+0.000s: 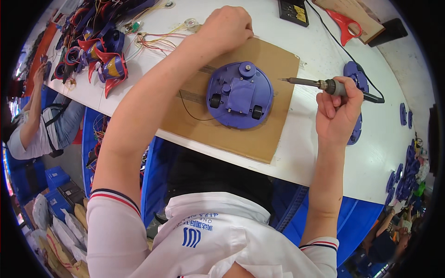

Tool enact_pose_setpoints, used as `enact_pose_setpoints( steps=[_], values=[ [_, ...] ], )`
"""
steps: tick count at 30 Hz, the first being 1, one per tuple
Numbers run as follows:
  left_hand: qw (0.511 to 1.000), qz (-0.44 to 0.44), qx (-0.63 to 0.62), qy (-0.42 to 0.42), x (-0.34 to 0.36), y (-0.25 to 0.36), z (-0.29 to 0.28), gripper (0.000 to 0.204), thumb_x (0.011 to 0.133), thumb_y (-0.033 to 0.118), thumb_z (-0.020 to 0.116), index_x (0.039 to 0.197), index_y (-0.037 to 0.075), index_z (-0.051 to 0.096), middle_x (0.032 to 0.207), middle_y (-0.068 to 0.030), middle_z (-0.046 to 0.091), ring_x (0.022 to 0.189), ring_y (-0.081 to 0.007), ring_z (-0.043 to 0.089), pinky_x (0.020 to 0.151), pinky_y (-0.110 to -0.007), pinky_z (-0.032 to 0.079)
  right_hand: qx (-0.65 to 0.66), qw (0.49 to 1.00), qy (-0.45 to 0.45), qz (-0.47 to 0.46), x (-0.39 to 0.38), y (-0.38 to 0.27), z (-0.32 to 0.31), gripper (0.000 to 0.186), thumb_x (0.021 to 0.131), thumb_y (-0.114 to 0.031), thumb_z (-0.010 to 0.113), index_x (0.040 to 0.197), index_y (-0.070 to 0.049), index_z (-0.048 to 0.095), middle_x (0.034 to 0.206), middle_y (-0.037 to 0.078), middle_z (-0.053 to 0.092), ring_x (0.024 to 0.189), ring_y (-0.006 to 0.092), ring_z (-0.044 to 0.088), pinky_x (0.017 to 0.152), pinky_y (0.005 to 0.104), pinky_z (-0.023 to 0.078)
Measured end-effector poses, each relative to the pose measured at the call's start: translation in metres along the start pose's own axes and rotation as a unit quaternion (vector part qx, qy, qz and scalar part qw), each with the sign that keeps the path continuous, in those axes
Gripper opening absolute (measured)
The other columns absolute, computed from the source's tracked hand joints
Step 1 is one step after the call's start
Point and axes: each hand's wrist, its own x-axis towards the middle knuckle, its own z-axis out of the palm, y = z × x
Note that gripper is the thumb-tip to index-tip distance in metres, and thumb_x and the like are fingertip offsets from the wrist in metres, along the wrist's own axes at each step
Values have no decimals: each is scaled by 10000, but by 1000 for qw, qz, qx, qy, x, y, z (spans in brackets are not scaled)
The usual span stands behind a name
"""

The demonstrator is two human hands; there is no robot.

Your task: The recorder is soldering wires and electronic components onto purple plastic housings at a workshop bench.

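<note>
My right hand [337,116] is wrapped round the grey handle of a soldering iron [303,82], whose bare metal tip points left above the cardboard's right side. My left hand [229,28] is at the far edge of the cardboard sheet [259,146], its fingers curled closed and turned down; whatever is in them is hidden. Between my hands, on the cardboard, lies a round purple plastic base [263,95] with two small black wheels, a caster-like round part and a raised square cover. One thin black wire [190,109] runs out from its left side.
Purple-and-red toy shells [111,69] and loose wires [160,41] crowd the far left of the white table [366,162]. Along the right are more purple parts [356,76] and the iron's black cord. Red-handled scissors [344,27] and a black tray [294,11] sit at the back. Another person [32,125] works at left.
</note>
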Motion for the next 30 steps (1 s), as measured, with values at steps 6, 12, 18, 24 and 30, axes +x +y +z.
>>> enact_pose_setpoints(
  steps=[6,12,18,24,30],
  values=[
    [964,-28,-177,194,-42,36,-22,157,880,142,651,912,-9,684,741,-96,669,713,-178,646,669,-294,511,-17,999,15,23,-5,12,5,239,933,-209,554,838,7,592,616,-6,396,447,61,260,420,228,211],
    [928,-123,-263,234,-125,77,-28,90,784,66,754,837,12,705,685,-57,639,597,-119,598,582,-248,486,5,998,36,45,-12,28,10,213,953,-194,537,851,-11,573,618,-22,392,462,52,264,422,217,212],
    [940,-59,-170,290,-136,73,-4,125,671,5,795,743,80,724,574,9,551,612,-148,520,565,-283,407,-16,998,32,55,-14,36,11,208,954,-192,542,852,-14,572,616,-24,393,469,50,272,425,217,224],
    [945,-33,-114,304,-137,71,1,152,619,25,797,697,127,716,542,56,524,698,-168,526,692,-315,382,-22,998,25,44,-15,38,15,205,957,-185,543,845,-15,568,611,-24,401,461,46,280,423,215,233],
    [947,-33,-107,302,-136,72,4,156,611,33,797,693,133,709,546,60,522,715,-170,532,721,-327,366,-16,998,32,49,-14,38,16,207,957,-186,543,843,-15,567,606,-23,401,462,52,288,424,221,237]
  ],
)
